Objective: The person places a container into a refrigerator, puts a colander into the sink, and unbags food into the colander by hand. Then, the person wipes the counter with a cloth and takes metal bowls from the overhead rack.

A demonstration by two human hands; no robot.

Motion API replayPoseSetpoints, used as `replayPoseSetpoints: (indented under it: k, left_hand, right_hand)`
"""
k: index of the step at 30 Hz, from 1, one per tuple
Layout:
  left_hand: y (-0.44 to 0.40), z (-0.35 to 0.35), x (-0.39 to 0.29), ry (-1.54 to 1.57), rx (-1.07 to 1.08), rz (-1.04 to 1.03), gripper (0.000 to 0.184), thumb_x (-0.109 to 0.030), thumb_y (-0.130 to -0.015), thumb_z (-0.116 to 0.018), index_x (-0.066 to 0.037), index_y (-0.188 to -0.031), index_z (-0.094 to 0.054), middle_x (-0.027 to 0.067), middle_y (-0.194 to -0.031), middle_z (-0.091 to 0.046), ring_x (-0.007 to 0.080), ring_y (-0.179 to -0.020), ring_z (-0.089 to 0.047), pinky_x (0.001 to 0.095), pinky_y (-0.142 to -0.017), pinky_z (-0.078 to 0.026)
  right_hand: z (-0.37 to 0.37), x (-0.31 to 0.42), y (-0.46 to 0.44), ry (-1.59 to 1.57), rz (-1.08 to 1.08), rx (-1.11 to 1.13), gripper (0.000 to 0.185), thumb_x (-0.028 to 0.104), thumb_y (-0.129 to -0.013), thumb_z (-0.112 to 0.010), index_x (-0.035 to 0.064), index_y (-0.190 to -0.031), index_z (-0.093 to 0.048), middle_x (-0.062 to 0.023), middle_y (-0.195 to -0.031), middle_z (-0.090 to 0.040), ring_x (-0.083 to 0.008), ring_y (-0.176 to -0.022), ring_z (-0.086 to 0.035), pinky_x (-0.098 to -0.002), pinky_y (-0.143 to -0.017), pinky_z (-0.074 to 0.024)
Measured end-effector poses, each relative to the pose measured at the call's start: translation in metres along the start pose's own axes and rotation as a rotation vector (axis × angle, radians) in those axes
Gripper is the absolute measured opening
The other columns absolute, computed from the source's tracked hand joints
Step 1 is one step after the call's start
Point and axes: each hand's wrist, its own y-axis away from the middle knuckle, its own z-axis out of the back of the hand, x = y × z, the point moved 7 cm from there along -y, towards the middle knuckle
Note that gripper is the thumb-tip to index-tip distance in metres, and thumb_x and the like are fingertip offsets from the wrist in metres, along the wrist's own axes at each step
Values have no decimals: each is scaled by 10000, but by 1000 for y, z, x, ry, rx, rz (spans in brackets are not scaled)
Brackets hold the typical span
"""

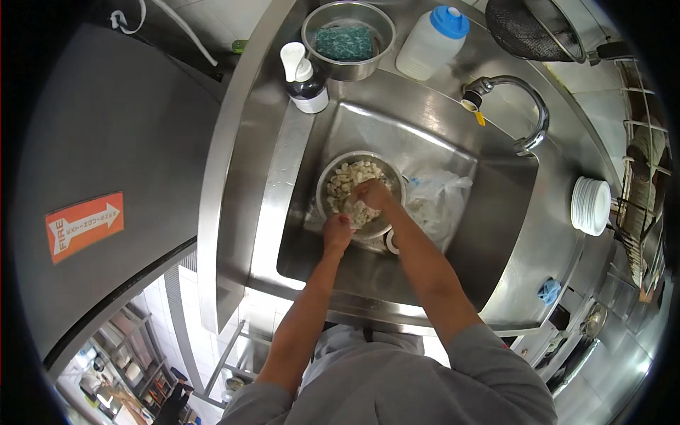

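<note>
A round metal bowl (pixel 323 200) stands in the steel sink, with many pale chopped pieces (pixel 343 179) in it. My right hand (pixel 373 195) reaches over the middle of the bowl, its fingers curled down among the pieces; what they hold is hidden. At the bowl's lower left rim is my left hand (pixel 338 230), fingers closed near a clear, thin plastic-like item that is too small to make out. Crumpled clear plastic bags (pixel 439 202) lie in the sink right of the bowl. A small white round object (pixel 391 241) is partly hidden by my right forearm.
Behind the sink are a pump bottle (pixel 308 92), a metal bowl with a green scouring pad (pixel 344 44), a blue-lidded bottle (pixel 432 46) and a curved faucet (pixel 542 113). Stacked white plates (pixel 590 206) and a blue cloth (pixel 549 291) lie to the right. A strainer (pixel 528 32) hangs upper right.
</note>
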Motion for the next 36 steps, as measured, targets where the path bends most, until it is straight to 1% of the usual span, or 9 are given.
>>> replayPoseSetpoints:
  k: [2, 4, 8, 11, 14, 21, 27, 29, 36]
  left_hand:
    - [10, -7, 5, 274, 29, 41, 183, -147, -911, -526, 22, -936, -593, 90, -903, -600, 218, -831, -623, 331, -726, -553]
    - [35, -11, -10, 513, 66, 114, 170, -124, -921, -512, 26, -976, -568, 69, -936, -566, 201, -826, -612, 319, -770, -570]
    - [76, -23, -29, 573, 66, 116, 169, -112, -923, -516, 41, -989, -548, 74, -927, -566, 192, -818, -610, 336, -760, -573]
    - [82, -28, -27, 653, 60, 127, 182, -137, -928, -529, 36, -982, -546, 78, -919, -569, 200, -829, -623, 346, -764, -575]
    - [64, -26, -24, 697, 72, 85, 202, -158, -926, -543, 35, -984, -546, 86, -923, -579, 225, -842, -640, 345, -768, -575]
    - [-1, -34, -3, 499, 292, 244, 267, -182, -912, -549, 58, -1026, -531, 155, -961, -591, 275, -812, -653, 335, -720, -584]
    - [-25, -44, 27, 189, 396, 424, 276, -209, -911, -574, 24, -1055, -545, 148, -981, -578, 285, -845, -643, 370, -768, -564]
    - [-23, -45, 26, 175, 418, 420, 281, -218, -910, -577, 15, -1065, -548, 146, -983, -579, 284, -844, -640, 373, -767, -561]
    - [7, -44, -1, 223, 455, 359, 294, -243, -893, -596, -7, -1063, -558, 111, -947, -608, 249, -896, -632, 368, -802, -527]
  right_hand:
    - [5, -10, 12, -122, 83, -23, 302, 217, -815, -582, 137, -1092, -673, -74, -995, -687, -226, -881, -645, -361, -776, -508]
    - [-12, -52, 55, -1027, -651, -99, 420, 353, -868, -545, 88, -1190, -595, -52, -1038, -667, -225, -967, -604, -380, -808, -485]
    - [-90, -42, 94, -1900, -542, 24, 542, 478, -894, -483, 63, -1242, -509, -123, -1169, -574, -257, -1100, -527, -442, -909, -426]
    - [-67, 14, 119, -2187, -366, 73, 521, 430, -916, -474, 45, -1267, -480, -135, -1245, -529, -265, -1174, -475, -438, -972, -387]
    - [-81, -16, 139, -2054, -508, -262, 426, 326, -961, -426, 63, -1296, -450, -94, -1246, -542, -257, -1153, -505, -430, -963, -423]
    - [-51, -49, 180, -1751, -502, -156, 370, 221, -973, -434, -60, -1207, -490, -159, -1203, -551, -278, -1118, -539, -428, -964, -451]
    - [19, -34, 206, -1153, -661, -499, 284, 144, -923, -564, -114, -1036, -600, -153, -951, -649, -176, -813, -644, -283, -689, -560]
    - [67, 0, 212, -878, -562, -723, 249, 186, -895, -610, -52, -917, -682, -71, -660, -656, -90, -543, -586, -225, -541, -487]
    - [107, 37, 209, -765, -471, -729, 229, 163, -868, -656, -52, -947, -668, -51, -646, -628, -98, -545, -579, -220, -531, -486]
